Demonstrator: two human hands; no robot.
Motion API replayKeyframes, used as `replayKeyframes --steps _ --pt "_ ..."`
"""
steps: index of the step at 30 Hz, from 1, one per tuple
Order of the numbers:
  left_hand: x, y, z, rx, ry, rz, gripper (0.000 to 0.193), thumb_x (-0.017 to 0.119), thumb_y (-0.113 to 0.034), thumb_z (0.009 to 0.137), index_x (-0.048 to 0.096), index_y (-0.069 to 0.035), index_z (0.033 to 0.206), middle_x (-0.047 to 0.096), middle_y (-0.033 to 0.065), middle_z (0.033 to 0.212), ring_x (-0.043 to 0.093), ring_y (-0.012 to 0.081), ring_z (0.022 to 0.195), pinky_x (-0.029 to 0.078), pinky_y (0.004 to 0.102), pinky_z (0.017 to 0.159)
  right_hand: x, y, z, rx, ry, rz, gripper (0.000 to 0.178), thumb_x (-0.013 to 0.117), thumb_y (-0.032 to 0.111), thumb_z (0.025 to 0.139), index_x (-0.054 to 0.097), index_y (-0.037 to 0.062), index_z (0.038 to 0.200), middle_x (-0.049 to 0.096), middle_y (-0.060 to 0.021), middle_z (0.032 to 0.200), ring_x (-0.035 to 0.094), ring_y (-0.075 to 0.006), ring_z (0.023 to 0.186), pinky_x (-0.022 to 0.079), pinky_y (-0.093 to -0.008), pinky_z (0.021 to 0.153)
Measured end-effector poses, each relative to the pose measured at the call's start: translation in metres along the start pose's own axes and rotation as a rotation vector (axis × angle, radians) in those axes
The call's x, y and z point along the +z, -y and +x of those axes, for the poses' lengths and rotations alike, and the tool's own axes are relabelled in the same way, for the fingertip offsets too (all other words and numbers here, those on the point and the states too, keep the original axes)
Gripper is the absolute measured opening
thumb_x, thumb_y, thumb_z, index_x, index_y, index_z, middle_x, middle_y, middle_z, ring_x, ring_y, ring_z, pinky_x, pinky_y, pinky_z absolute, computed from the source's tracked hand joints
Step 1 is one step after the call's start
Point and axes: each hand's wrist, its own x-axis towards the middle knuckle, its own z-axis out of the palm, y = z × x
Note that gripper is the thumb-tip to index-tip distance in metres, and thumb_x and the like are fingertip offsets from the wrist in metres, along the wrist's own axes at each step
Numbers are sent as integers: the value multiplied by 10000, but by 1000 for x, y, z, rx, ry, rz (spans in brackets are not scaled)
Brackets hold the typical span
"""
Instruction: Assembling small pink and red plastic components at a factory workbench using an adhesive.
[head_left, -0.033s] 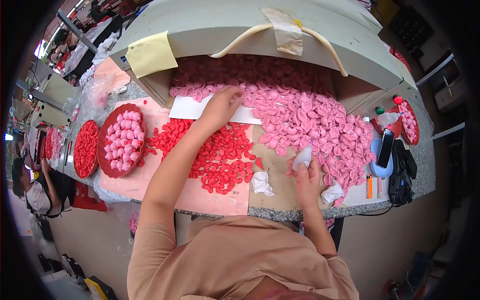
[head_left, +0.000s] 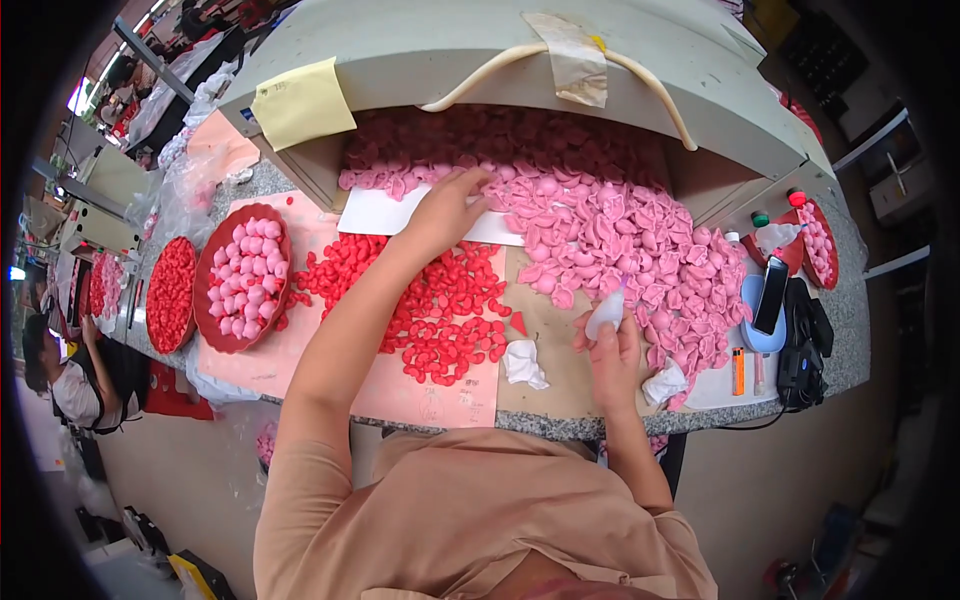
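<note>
My left hand [head_left: 448, 208] reaches to the front of a grey box-like housing, its fingertips touching the edge of a heap of pink shell-like pieces [head_left: 610, 235]. Thumb and fingers are apart, and I see nothing held between them. Under that forearm lie many small red curved pieces [head_left: 440, 335] on pink paper. Near the table's front, right of middle, my right hand [head_left: 612, 358] is closed round a small translucent squeeze bottle [head_left: 604, 314] with its narrow tip upward. Pink pieces lie close beyond the bottle.
A red scalloped bowl [head_left: 212, 332] of pink-and-red balls and a bowl of red pieces [head_left: 172, 295] stand left. Crumpled white tissues [head_left: 523, 364] lie in front. At right are a phone [head_left: 770, 297], an orange lighter [head_left: 738, 371] and a red dish [head_left: 826, 270]. The housing [head_left: 430, 75] overhangs the heap.
My left hand has shifted slightly right, its fingers a little further into the pink pieces. My right hand and the squeeze bottle stay almost in place.
</note>
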Motion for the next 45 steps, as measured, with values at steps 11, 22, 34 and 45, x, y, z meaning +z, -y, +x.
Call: replayKeyframes --steps 11,22,34,45 --pt "10 41 -9 176 14 180 299 564 -90 821 532 -64 1117 591 170 1017 570 338 961 460 384 829 28 -50 -3 112 133 -238 197 560 63 868 422 50 1008 572 -80 898 572 -127 686 459 -239 549" --pt "-29 54 -35 14 -135 -171 291 457 -66 876 574 -65 1143 568 129 994 570 169 847 460 290 725 91 -61 18 -311 341 -1019 193 710 96 758 563 2 840 573 -115 813 578 -218 718 448 -318 628" --pt "-61 43 -137 -463 -14 -1563 412 463 -111 913 399 15 1300 557 108 1069 561 154 876 468 273 757 137 -81 44 -23 296 -750 149 638 71 823 560 25 942 543 -18 756 512 -129 639 422 -268 576" --pt "-40 80 -147 -434 138 -1358 164 476 -244 958 472 -81 968 501 1 758 394 41 555 307 183 469 183 -109 69 189 256 -328 265 594 66 868 509 11 1112 575 -23 805 539 -77 740 441 -202 616"
